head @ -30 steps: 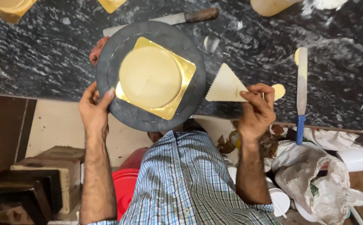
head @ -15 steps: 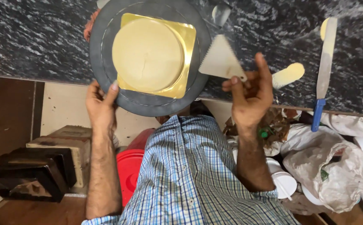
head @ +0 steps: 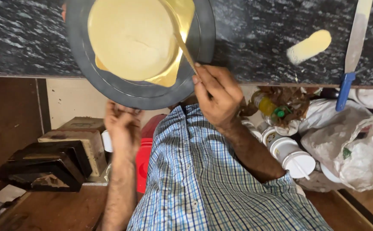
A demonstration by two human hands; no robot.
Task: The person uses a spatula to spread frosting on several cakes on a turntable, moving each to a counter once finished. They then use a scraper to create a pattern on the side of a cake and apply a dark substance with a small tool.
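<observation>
A round cream-covered cake (head: 128,38) sits on a gold square board (head: 185,13) atop a dark grey turntable (head: 109,85) at the counter's near edge. My right hand (head: 216,94) pinches a thin flat scraper (head: 182,45) edge-on against the cake's right side. My left hand (head: 122,126) is just below the turntable's front rim, fingers curled, its fingertips at the rim's underside; whether they touch it is hidden.
On the black marble counter (head: 19,38) lie a cream smear (head: 308,46) and a blue-handled palette knife (head: 351,47) at right. Below the counter are white tubs (head: 291,156), plastic bags (head: 357,145), a red bucket (head: 144,158) and wooden boxes (head: 73,141).
The view has moved closer. My right hand brought the scraper from beside the turntable against the cake's side. My left hand slid from the turntable's left rim to below its front edge.
</observation>
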